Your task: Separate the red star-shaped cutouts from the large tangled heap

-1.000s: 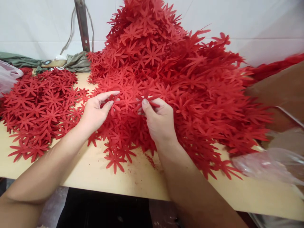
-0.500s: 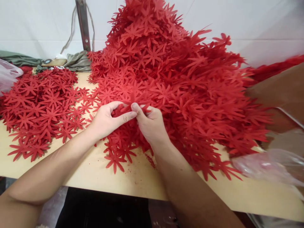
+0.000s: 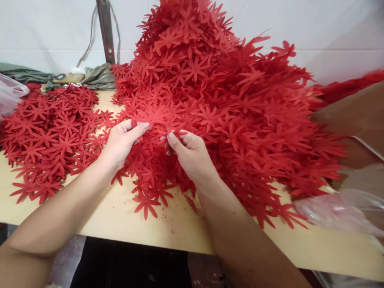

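Observation:
Between my hands is a flat red fabric flower cutout (image 3: 152, 116) with long narrow petals. My left hand (image 3: 122, 138) pinches a petal at its left side, thumb on top. With thumb and fingers pressed together, my right hand (image 3: 189, 150) grips red petals at the right; whether these belong to the same cutout I cannot tell. Just behind and under the hands rises a tall heap of similar red flower cutouts (image 3: 192, 68). A lower pile of these cutouts (image 3: 57, 132) spreads to the left of my left hand.
Everything lies on a pale wooden table (image 3: 135, 228). A cardboard box (image 3: 357, 116) and clear plastic bag (image 3: 339, 210) are at the right. Grey-green cloth (image 3: 100, 76) lies at the back left by a metal bar (image 3: 105, 32). Another plastic bag (image 3: 12, 94) touches the left pile.
My hands were close together, thumbs nearly touching. Now they are apart, the left one having moved left, and the cutout is spread flat between them.

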The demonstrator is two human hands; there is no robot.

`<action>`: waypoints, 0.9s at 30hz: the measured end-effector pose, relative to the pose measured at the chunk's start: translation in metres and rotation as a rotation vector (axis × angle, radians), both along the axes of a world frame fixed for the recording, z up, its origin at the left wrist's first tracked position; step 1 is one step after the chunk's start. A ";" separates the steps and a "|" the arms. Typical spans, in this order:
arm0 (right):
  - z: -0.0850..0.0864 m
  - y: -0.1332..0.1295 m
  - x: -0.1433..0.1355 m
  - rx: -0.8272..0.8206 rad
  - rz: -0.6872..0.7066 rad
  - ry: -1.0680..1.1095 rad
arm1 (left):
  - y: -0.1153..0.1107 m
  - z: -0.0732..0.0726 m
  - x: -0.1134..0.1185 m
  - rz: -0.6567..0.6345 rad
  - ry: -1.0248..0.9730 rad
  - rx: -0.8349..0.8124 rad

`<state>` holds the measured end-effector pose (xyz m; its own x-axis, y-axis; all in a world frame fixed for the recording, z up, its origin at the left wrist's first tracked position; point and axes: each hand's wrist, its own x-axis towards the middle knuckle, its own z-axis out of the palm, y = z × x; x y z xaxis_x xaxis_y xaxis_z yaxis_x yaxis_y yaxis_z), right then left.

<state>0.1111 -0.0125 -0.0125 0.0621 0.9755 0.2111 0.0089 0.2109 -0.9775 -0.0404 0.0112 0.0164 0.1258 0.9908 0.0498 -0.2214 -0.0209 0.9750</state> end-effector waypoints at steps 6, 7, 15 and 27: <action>0.000 -0.002 -0.002 -0.024 -0.086 -0.032 | 0.007 0.003 -0.009 0.059 -0.085 0.049; 0.000 -0.001 -0.001 -0.033 -0.118 -0.015 | 0.010 0.003 -0.012 0.076 -0.100 0.058; -0.001 0.001 -0.001 -0.031 -0.025 0.008 | -0.003 0.002 -0.005 -0.103 0.072 0.149; 0.002 -0.004 -0.002 0.041 0.032 -0.136 | -0.001 -0.005 -0.001 -0.060 0.096 0.132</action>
<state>0.1089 -0.0169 -0.0100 -0.0007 0.9670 0.2547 0.1336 0.2525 -0.9583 -0.0409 0.0098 0.0110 0.1951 0.9670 0.1641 -0.1325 -0.1398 0.9813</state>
